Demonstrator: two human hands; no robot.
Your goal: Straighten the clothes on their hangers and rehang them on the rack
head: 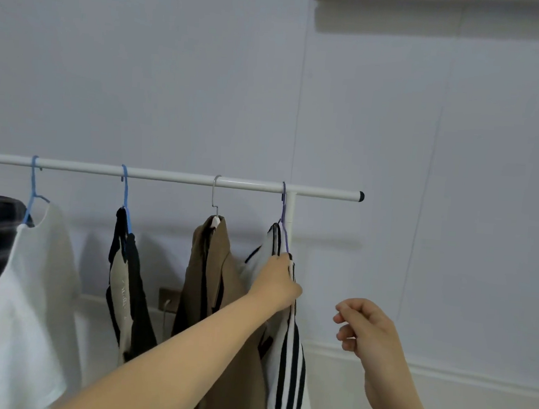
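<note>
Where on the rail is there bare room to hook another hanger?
Bare rail runs from the purple hanger to the black end cap. Wide gaps also separate the blue hangers and the metal hook. Lower down, the garments crowd together.

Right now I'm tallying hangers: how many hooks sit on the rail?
4: a blue hook far left, another blue, a metal one, a purple one by the post. More may hang out of view, left.

A home room: clothes rack (167,175) against a panelled wall (427,152).
</note>
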